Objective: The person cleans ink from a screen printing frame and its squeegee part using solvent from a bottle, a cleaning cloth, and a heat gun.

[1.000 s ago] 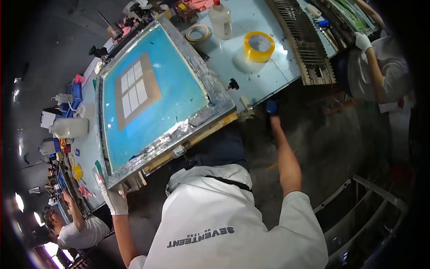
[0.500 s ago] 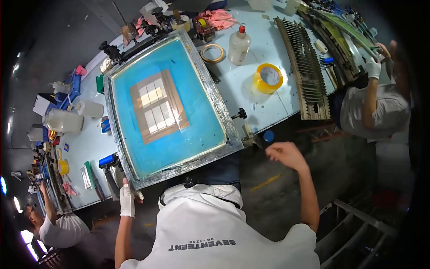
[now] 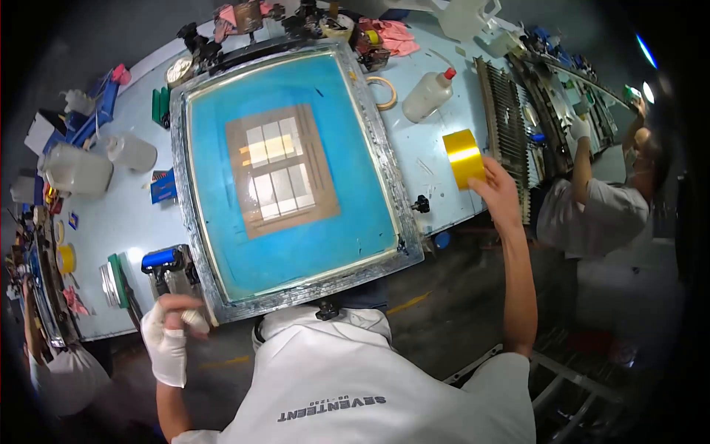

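Observation:
My right hand grips the lower edge of a wide roll of yellow packing tape, its shiny outer face turned up at the right of the table. Beside the near left corner of a screen-printing frame is my left hand, in a white fingerless glove. Its fingers are bent and apart, slightly blurred, with nothing visible in them. The frame holds a blue mesh with a brown window-pattern area in its middle. A squeegee-like tool with a blue handle lies just beyond my left hand.
A red-capped bottle and a tan tape ring stand right of the frame. Long slatted racks lie farther right, where a co-worker works. White jugs stand at left. A black clamp knob sticks out from the frame.
My right hand has moved up to the table and taken hold of the yellow tape roll, now tilted. My left hand has drawn away from the frame's corner. The bottle now leans in view.

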{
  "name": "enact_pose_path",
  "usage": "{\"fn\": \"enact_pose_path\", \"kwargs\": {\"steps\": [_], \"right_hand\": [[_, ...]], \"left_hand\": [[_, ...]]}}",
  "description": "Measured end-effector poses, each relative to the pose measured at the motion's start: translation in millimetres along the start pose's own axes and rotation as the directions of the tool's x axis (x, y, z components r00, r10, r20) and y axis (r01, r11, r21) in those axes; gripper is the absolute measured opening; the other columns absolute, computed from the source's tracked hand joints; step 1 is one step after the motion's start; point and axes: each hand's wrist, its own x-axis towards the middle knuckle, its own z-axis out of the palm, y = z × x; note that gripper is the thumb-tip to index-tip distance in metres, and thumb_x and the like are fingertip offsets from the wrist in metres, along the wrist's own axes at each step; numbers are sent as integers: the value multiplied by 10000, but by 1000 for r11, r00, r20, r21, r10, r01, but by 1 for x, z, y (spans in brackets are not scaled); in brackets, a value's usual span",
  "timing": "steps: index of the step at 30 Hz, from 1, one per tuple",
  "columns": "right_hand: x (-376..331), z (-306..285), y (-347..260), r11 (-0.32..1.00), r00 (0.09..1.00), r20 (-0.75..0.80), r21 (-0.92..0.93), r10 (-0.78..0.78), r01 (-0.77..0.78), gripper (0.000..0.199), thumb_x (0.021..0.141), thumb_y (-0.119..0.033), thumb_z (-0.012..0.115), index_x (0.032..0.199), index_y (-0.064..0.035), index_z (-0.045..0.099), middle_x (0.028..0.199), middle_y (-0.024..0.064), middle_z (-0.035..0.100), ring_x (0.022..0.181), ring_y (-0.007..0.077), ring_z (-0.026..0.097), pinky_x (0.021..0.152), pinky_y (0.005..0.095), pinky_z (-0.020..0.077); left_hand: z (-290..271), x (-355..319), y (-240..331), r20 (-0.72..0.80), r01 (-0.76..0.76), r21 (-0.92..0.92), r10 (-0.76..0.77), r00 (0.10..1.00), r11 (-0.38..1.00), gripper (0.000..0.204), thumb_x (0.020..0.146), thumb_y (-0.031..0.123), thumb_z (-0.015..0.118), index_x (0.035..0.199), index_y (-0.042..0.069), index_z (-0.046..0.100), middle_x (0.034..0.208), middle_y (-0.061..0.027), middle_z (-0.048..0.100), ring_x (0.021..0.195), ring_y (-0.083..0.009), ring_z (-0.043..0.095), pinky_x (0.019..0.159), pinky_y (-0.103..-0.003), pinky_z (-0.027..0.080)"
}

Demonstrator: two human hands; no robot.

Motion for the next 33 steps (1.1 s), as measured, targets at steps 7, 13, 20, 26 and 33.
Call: {"fn": "enact_pose_path", "kwargs": {"steps": [7,13,20,26,33], "right_hand": [[-89,101,-74,774,943,333,604,-28,-190,476,826,-220,726,1190,37,561,1125,80,653,1025,144,629,909,279,481],[-111,152,-71,652,808,585,640,-71,-406,587,833,-264,697,1283,79,539,1179,105,635,1093,167,618,975,299,461],[-77,163,-104,967,639,742,254,-203,11,415,864,-179,713,1183,73,630,1122,189,686,1090,256,656,995,365,486],[-84,173,-125,980,681,732,117,24,-160,269,865,-174,670,1045,27,657,822,66,654,724,132,599,694,278,488],[-90,172,-99,892,697,685,427,-212,-149,374,850,-198,615,1093,86,629,1078,153,685,964,189,635,888,301,494]], "left_hand": [[95,56,29,396,-409,102,341,853,907,896,789,175,858,1536,48,380,1311,-135,616,829,-169,615,804,-309,536],[112,49,12,417,-425,-26,396,818,905,909,692,188,930,1466,74,466,1297,-147,631,994,-220,669,890,-342,527],[102,36,14,327,-692,243,614,718,680,775,661,140,914,1349,76,563,958,-115,690,807,-312,689,708,-364,546],[97,31,16,360,-675,297,575,734,675,856,620,95,895,1393,65,529,1162,-158,683,978,-338,694,827,-386,561],[102,27,0,294,-537,180,476,829,824,740,673,137,878,1337,97,553,1092,-152,656,894,-354,682,760,-394,556]]}}
